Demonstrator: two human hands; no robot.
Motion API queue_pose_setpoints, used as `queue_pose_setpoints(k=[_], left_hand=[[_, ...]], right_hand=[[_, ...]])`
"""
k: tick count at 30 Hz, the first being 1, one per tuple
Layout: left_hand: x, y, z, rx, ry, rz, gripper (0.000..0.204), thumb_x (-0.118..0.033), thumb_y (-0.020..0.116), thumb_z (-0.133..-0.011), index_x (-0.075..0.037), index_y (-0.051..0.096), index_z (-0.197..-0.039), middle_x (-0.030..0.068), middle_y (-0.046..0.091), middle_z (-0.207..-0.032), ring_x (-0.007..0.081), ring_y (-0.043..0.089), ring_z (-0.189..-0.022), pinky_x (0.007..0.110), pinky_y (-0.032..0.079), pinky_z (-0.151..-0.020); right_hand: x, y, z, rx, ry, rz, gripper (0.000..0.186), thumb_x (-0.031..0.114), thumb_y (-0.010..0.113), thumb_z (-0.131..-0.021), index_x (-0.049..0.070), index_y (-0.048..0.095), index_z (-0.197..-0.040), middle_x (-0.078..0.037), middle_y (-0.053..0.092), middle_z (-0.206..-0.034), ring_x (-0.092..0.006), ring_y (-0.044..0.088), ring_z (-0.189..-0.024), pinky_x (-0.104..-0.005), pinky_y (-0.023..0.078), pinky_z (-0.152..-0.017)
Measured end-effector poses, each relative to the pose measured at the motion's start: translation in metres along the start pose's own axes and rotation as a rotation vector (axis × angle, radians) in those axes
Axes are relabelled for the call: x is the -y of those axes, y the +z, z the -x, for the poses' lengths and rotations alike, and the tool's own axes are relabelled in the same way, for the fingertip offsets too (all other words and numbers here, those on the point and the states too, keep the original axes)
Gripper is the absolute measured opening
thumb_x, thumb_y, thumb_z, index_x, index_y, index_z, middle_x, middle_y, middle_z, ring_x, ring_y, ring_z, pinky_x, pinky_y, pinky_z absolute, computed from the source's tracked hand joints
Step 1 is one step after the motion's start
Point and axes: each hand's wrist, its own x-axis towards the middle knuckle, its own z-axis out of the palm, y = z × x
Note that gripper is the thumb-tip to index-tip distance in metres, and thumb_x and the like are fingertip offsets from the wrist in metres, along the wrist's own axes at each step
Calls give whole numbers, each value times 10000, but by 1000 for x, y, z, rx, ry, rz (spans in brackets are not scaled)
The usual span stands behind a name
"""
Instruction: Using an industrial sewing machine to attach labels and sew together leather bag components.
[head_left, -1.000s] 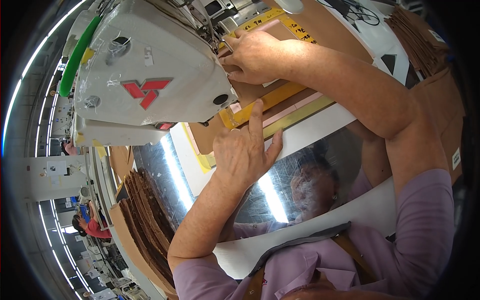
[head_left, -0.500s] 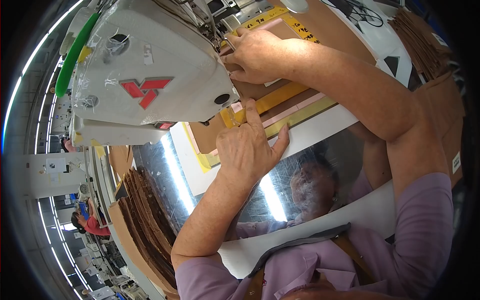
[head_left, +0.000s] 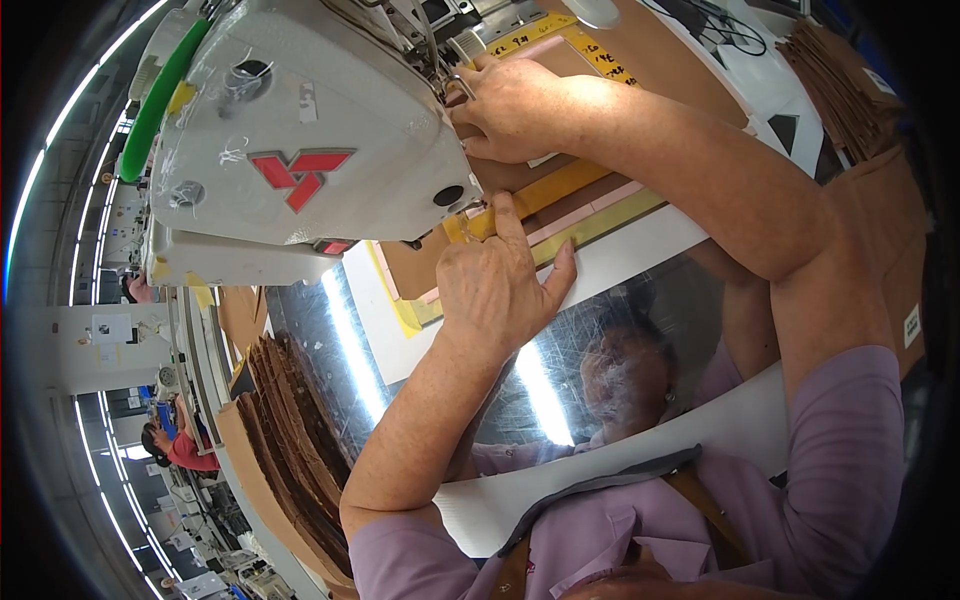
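Note:
A grey-white sewing machine head (head_left: pixel 330 130) with a red emblem reaches in from the upper left. Under it lies a flat template with yellow marked edges (head_left: pixel 600 58), holding a brown panel (head_left: pixel 420 265) and pink strips. My left hand (head_left: pixel 495 280) rests on this work, index finger stretched to the yellow strip (head_left: pixel 560 195) by the machine's lower corner, thumb spread out and other fingers curled under. Close to the needle area my right hand (head_left: pixel 525 110) lies on the brown panel, fingers apart; their tips are partly hidden beside the machine.
A shiny metal table plate (head_left: pixel 440 400) lies before me with a white sheet (head_left: pixel 385 340) on it. Stacks of brown pieces stand at the left (head_left: pixel 290 420) and far right (head_left: pixel 835 90). A green lever (head_left: pixel 160 110) juts from the machine. Black cable (head_left: pixel 725 25) lies at the back.
The machine head sits slightly further right in the picture. The template has shifted slightly upward in the picture. Both hands keep nearly the same pose.

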Motion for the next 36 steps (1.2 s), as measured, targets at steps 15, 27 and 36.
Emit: queue_pose_setpoints(k=[15,27,36], left_hand=[[1,3,0,-47,83,-29,746,-472,585,-933,176,549,-1301,155,618,-607,309,624,-502,427,497,-522],[2,1,12,-115,172,-53,722,-462,587,-946,189,569,-1257,80,560,-507,231,588,-441,368,462,-468],[25,-13,31,-55,102,20,742,-501,755,-858,22,590,-1357,72,674,-659,225,659,-539,341,496,-610]], right_hand=[[-6,14,-1,-148,-61,-12,315,311,646,-875,93,765,-1069,-133,679,-1159,-345,600,-1138,-448,549,-929],[1,2,7,-28,-101,64,359,386,618,-950,147,744,-1186,-146,653,-1153,-328,600,-1126,-436,552,-896],[11,-15,26,122,-132,82,368,359,528,-1015,116,761,-1164,-135,622,-1285,-317,552,-1240,-416,551,-932]])
